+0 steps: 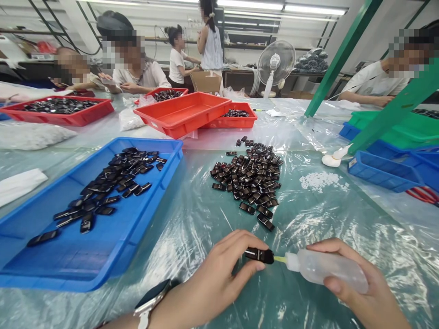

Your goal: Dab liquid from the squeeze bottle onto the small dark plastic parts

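Note:
Between thumb and fingers, my left hand [219,274] pinches a small glossy black plastic part [259,255] above the plastic-covered table. My right hand [360,278] is wrapped round a translucent squeeze bottle [331,267], tilted nearly on its side. Its thin yellow nozzle points left and meets the right end of the black part, or comes very close to it. Beyond my hands lies a pile of similar black parts [250,173]. A scatter of small white pieces [322,181] sits to the right of that pile.
A blue tray [137,242] with black parts stands at left. Red trays [185,116] are behind it. At right are a blue bin [380,171], a white object [332,157] and a slanting green post [339,64]. Several people sit or stand around; a fan [275,64] stands behind.

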A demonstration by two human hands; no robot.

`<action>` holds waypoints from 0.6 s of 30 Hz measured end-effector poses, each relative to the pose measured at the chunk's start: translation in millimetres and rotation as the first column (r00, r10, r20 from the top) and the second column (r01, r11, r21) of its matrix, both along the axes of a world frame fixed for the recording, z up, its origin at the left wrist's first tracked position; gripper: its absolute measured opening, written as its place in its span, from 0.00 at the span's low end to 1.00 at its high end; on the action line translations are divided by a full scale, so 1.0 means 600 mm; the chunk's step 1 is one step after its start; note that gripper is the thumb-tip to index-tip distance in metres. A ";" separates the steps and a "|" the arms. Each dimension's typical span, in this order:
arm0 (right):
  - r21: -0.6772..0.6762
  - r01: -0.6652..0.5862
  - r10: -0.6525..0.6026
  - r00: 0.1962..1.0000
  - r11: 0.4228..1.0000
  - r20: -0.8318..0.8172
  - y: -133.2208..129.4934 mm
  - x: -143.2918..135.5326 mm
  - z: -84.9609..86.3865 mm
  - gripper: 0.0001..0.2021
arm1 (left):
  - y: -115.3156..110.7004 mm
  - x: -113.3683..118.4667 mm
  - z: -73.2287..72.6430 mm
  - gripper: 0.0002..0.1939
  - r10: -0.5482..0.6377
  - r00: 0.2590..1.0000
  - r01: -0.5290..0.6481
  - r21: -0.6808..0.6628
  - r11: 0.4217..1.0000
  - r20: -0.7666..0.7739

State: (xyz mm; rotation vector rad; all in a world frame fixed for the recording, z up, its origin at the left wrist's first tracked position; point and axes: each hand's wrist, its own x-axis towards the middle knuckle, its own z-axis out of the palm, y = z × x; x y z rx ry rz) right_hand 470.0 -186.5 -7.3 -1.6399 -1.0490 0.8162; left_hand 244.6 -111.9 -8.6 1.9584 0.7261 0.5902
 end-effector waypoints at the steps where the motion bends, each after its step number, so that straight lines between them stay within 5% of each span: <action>1: 0.001 0.000 0.000 1.000 1.000 0.003 0.001 0.001 -0.003 0.22 | 0.001 0.000 0.000 0.08 0.000 1.000 0.000 -0.003 1.000 -0.016; 11: 0.089 0.072 -0.075 0.997 0.993 0.033 0.002 0.085 -0.062 0.25 | 0.027 -0.002 -0.027 0.12 0.267 0.960 -0.269 -0.013 0.963 -0.085; 18: 0.073 -0.002 -0.002 0.998 0.997 0.061 0.049 0.117 -0.068 0.23 | 0.034 -0.004 -0.030 0.16 0.325 0.940 -0.331 -0.046 0.943 -0.100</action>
